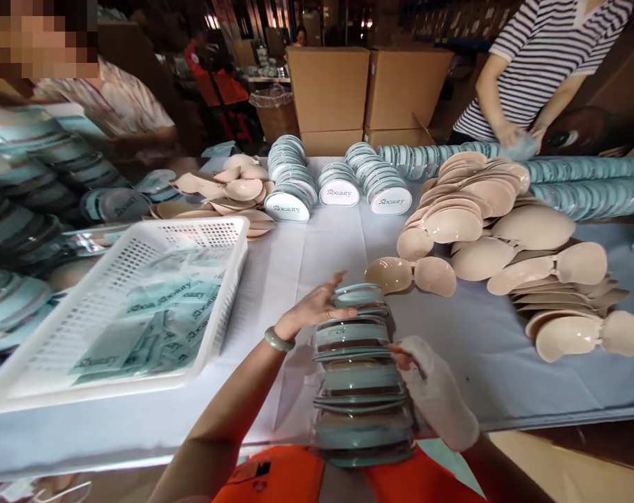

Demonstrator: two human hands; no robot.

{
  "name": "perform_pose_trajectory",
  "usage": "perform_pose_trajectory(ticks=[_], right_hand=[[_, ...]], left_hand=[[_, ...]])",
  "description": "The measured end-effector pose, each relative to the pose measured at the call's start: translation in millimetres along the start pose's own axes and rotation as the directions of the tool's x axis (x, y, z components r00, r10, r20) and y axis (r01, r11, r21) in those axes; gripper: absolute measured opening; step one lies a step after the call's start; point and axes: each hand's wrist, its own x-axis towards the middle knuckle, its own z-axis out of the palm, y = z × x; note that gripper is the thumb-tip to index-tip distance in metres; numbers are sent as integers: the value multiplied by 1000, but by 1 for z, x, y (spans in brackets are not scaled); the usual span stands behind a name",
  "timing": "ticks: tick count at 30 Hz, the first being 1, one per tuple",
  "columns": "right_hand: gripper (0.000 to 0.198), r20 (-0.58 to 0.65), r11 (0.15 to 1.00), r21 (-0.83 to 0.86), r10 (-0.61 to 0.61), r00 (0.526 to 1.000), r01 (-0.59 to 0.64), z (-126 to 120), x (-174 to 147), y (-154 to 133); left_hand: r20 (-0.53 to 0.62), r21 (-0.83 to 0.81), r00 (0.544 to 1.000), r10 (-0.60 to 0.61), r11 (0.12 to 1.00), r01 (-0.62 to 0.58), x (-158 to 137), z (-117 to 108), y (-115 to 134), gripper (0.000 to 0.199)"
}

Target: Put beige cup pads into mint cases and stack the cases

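Observation:
A row of clear half-moon cases with pale blue-green inserts (362,377) runs from the table edge toward the middle, close to my body. My left hand (314,304), with a green bangle on the wrist, lies at the far end of the row, fingers stretched out and thumb across the end case. My right hand (432,391) wears a white glove with bare fingertips. Its fingers curl against the right side of the row. Just beyond the row rests a beige adhesive bra (435,274).
A white perforated basket (233,279) of printed teal packets stands left. Piles of beige bra cups (463,195) lie right. Finished-looking cases (288,202) stand in rows behind. A co-worker in a striped shirt (542,63) handles a case; another person (112,98) is at left.

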Motion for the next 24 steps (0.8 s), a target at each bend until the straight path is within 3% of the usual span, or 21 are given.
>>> perform_pose_trajectory(ticks=[1,3,4,5,6,9,11,13,18,21,22,24], right_hand=[[61,41,984,131,114,993,-119,-5,-8,7],[68,199,848,415,268,943,-329,-12,-29,19],[68,270,769,515,274,923,-379,-13,-38,24],[67,315,729,563,246,917,-389,-12,-47,27],[64,334,731,569,213,918,-377,-11,-52,30],[64,304,824,442,233,924,-354,-6,-56,31],[65,258,846,369,303,917,-384,-2,-54,30],[67,228,830,342,382,896,-441,2,-53,31],[61,109,887,129,432,895,-444,-2,-58,33],[58,173,893,21,439,882,-449,-15,-55,14],[59,203,909,-6,408,890,-416,-17,-54,2],[55,232,966,-132,249,940,-223,-10,-50,-28]], left_hand=[[-169,36,984,64,998,-59,-17,6,-4,82],[-396,92,896,203,979,-181,-62,27,-17,89],[-414,100,871,264,964,-245,-89,42,-24,94],[-377,122,875,303,953,-278,-115,60,-31,104],[-353,142,892,282,959,-247,-138,79,-37,110],[-410,23,910,57,998,-52,-182,134,-50,93],[-385,-114,913,-135,989,99,-187,158,-52,87],[-355,-179,902,-244,965,190,-183,166,-50,84],[-398,-117,883,-248,969,219,-179,158,-41,72],[-363,-37,903,-230,972,233,-181,157,-41,72],[-356,2,909,-217,973,233,-181,158,-41,73],[-340,97,925,-167,973,211,-178,162,-40,75]])
